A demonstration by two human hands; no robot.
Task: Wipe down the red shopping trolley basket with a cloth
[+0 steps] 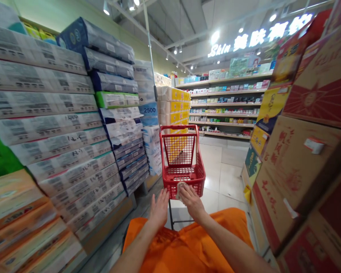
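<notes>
A red plastic shopping cart (183, 150) with mesh sides stands in front of my knees, its basket facing up. My left hand (159, 207) rests by the basket's near left corner, fingers stretched out and holding nothing; its fingertips seem to touch the rim. With my right hand (191, 200) I press a small pale cloth (180, 189) against the basket's near side. Part of the cloth is hidden under my fingers. Below the basket, thin dark legs of the cart show between my orange-clad knees.
Tall stacks of wrapped paper packs (65, 125) rise close on the left. Cardboard cartons (290, 159) are piled close on the right. Yellow packs (180, 99) stand behind the cart. A tiled aisle (223, 167) runs to shelves (224, 94) of small goods.
</notes>
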